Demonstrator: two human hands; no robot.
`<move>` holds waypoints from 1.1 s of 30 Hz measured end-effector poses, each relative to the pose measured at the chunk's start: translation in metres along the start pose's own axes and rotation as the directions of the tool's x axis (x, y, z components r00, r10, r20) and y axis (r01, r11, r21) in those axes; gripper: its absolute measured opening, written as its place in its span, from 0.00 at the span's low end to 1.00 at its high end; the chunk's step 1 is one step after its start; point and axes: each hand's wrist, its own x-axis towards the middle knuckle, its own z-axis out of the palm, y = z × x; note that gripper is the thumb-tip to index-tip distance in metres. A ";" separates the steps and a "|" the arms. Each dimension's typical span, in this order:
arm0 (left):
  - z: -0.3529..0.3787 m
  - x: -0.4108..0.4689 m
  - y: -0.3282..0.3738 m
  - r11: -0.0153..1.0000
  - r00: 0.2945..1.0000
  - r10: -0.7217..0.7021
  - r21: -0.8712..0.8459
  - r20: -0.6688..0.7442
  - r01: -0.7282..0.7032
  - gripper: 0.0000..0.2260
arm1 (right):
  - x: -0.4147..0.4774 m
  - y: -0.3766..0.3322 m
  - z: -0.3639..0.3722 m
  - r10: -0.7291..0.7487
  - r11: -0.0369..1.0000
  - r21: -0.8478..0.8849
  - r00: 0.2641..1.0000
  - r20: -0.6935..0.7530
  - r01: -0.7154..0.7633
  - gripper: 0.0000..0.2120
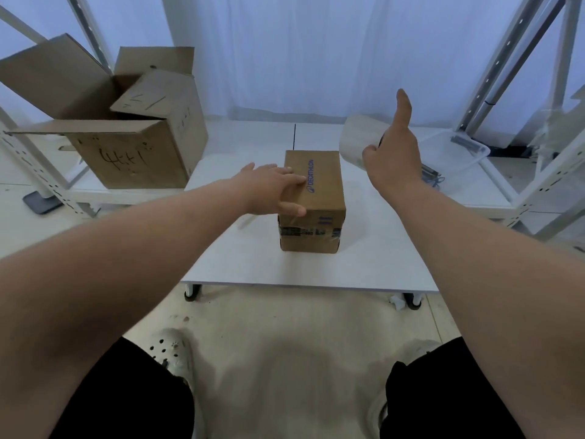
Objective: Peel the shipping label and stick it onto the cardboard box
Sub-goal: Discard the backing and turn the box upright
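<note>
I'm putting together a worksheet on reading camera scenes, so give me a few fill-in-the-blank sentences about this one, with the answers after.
1. The left hand rests on the sealed cardboard box at its ____ side.
2. The right hand is raised off the white table with its ____ pointing up.
3. The word printed on top of the sealed box is ____.
4. The large box on the left shelf has its flaps ____.

Missing words: left; thumb; DECATHLON; open
</note>
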 end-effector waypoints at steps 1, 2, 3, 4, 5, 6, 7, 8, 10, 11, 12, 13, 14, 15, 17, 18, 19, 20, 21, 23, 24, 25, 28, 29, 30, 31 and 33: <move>-0.002 0.000 0.000 1.000 1.000 0.005 0.018 0.004 -0.005 0.36 | 0.000 0.000 0.000 -0.010 1.000 0.009 1.000 0.005 0.010 0.41; -0.002 0.000 0.001 1.000 1.000 0.011 0.021 0.004 -0.011 0.36 | 0.001 0.001 0.001 -0.020 1.000 0.019 1.000 0.010 0.020 0.41; -0.002 0.000 0.002 1.000 1.000 0.021 0.014 -0.002 -0.021 0.35 | 0.002 0.001 0.001 -0.029 0.999 0.026 0.999 0.014 0.028 0.41; 0.000 0.000 0.005 0.999 0.999 0.038 0.000 -0.016 -0.038 0.34 | 0.003 0.001 0.002 -0.035 0.999 0.029 0.999 0.017 0.035 0.41; 0.002 0.000 0.006 0.998 0.998 0.057 -0.017 -0.032 -0.057 0.33 | 0.004 0.001 0.003 -0.041 0.999 0.029 0.999 0.018 0.040 0.41; 0.004 0.000 0.008 0.997 0.996 0.072 -0.039 -0.050 -0.074 0.33 | 0.004 0.000 0.004 -0.045 0.999 0.030 0.999 0.018 0.044 0.41; 0.006 0.001 0.009 0.994 0.994 0.081 -0.062 -0.069 -0.085 0.32 | 0.004 0.000 0.006 -0.048 0.998 0.031 0.999 0.017 0.047 0.41; 0.008 0.002 0.011 0.993 0.993 0.079 -0.084 -0.089 -0.087 0.31 | 0.004 -0.001 0.007 -0.049 0.998 0.032 0.999 0.017 0.049 0.41; 0.010 0.002 0.015 0.994 0.988 0.056 -0.090 -0.147 -0.070 0.28 | 0.003 -0.002 0.010 -0.059 0.998 0.029 0.998 0.020 0.058 0.41; 0.011 0.002 0.017 0.997 0.982 0.047 -0.058 -0.184 -0.059 0.27 | 0.003 -0.002 0.011 -0.067 0.997 0.024 0.998 0.020 0.067 0.41; 0.011 0.003 0.020 0.999 0.974 0.045 -0.016 -0.221 -0.050 0.27 | 0.003 -0.003 0.011 -0.075 0.997 0.017 0.997 0.016 0.075 0.41; 0.011 0.003 0.023 0.999 0.969 0.048 0.020 -0.244 -0.045 0.27 | 0.003 -0.004 0.012 -0.081 0.997 0.011 0.997 0.010 0.081 0.41; 0.011 0.003 0.025 0.998 0.967 0.054 0.045 -0.250 -0.044 0.28 | 0.003 -0.004 0.012 -0.085 0.996 0.008 0.996 0.005 0.085 0.41; 0.011 0.004 0.026 0.997 0.970 0.057 0.061 -0.238 -0.043 0.29 | 0.003 -0.004 0.013 -0.090 0.996 0.009 0.996 0.000 0.090 0.41; 0.010 0.006 0.027 0.997 0.981 0.053 0.062 -0.188 -0.043 0.30 | 0.003 -0.004 0.013 -0.099 0.995 0.020 0.995 -0.009 0.099 0.41; 0.008 0.005 0.025 0.997 0.985 0.054 0.059 -0.163 -0.045 0.31 | 0.003 -0.004 0.013 -0.104 0.994 0.028 0.994 -0.015 0.104 0.41; 0.006 0.004 0.023 0.997 0.988 0.059 0.062 -0.143 -0.051 0.31 | 0.003 -0.004 0.012 -0.108 0.993 0.035 0.994 -0.021 0.109 0.41; 0.004 0.003 0.021 0.996 0.990 0.065 0.067 -0.125 -0.057 0.32 | 0.004 -0.004 0.011 -0.112 0.993 0.042 0.993 -0.026 0.113 0.41; 0.002 0.001 0.019 0.996 0.992 0.068 0.063 -0.104 -0.062 0.32 | 0.004 -0.003 0.010 -0.116 0.992 0.050 0.993 -0.027 0.117 0.40; -0.003 -0.002 0.017 0.998 0.997 0.057 0.018 -0.050 -0.056 0.32 | 0.004 -0.003 0.008 -0.133 0.988 0.075 0.991 -0.020 0.134 0.40; -0.005 -0.003 0.016 0.999 0.999 0.044 -0.028 -0.020 -0.044 0.31 | 0.003 -0.002 0.007 -0.151 0.984 0.093 0.988 -0.011 0.152 0.41; -0.008 -0.005 0.016 0.995 1.000 0.030 -0.100 0.008 -0.029 0.30 | 0.003 -0.002 0.006 -0.175 0.979 0.108 0.985 0.001 0.174 0.41; -0.017 -0.009 0.016 0.864 1.000 0.012 -0.503 0.020 0.000 0.23 | 0.001 -0.004 0.005 -0.234 0.965 0.127 0.972 0.029 0.229 0.42; -0.021 -0.011 0.016 0.774 0.999 -0.020 -0.633 -0.031 -0.004 0.22 | 0.001 -0.006 0.005 -0.245 0.962 0.135 0.969 0.030 0.239 0.43; -0.025 -0.012 0.016 0.690 0.992 -0.076 -0.723 -0.105 -0.023 0.21 | 0.000 -0.010 0.005 -0.257 0.957 0.143 0.966 0.026 0.250 0.43; -0.031 -0.013 0.014 0.622 0.973 -0.141 -0.781 -0.185 -0.058 0.20 | -0.002 -0.014 0.006 -0.273 0.952 0.151 0.962 0.021 0.267 0.44; -0.040 -0.014 0.010 0.478 0.934 -0.240 -0.870 -0.263 -0.122 0.16 | -0.005 -0.023 0.009 -0.308 0.938 0.169 0.951 0.007 0.303 0.45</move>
